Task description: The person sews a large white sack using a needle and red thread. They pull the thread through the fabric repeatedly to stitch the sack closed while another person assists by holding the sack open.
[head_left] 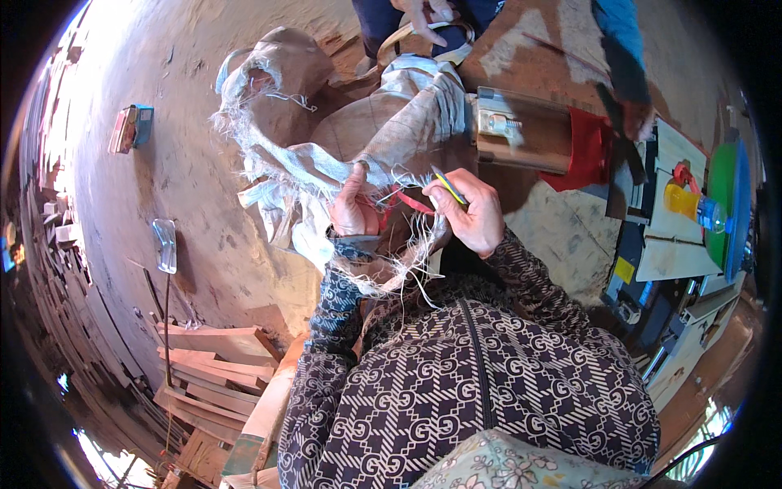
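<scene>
A large off-white woven sack (383, 122) with badly frayed edges lies bunched in front of me. My left hand (353, 210) grips its torn edge, the thumb on top and the fingers tucked beneath. Close to its right, my right hand (472, 216) is closed around a slim yellow-and-black tool (450, 187), whose tip points up and left; its exact kind is unclear. A red strip (414, 201) runs between the hands across the opening. Loose pale threads (415, 265) hang from the near rim, close to my jacket.
Another person's hand (428, 18) is beyond the sack; a blue-sleeved arm (623, 41) reaches in at upper right. A brown tray (521, 147) and red cloth (580, 151) lie right. Wooden boards (216, 367) are stacked lower left. A small box (130, 129) sits on the floor.
</scene>
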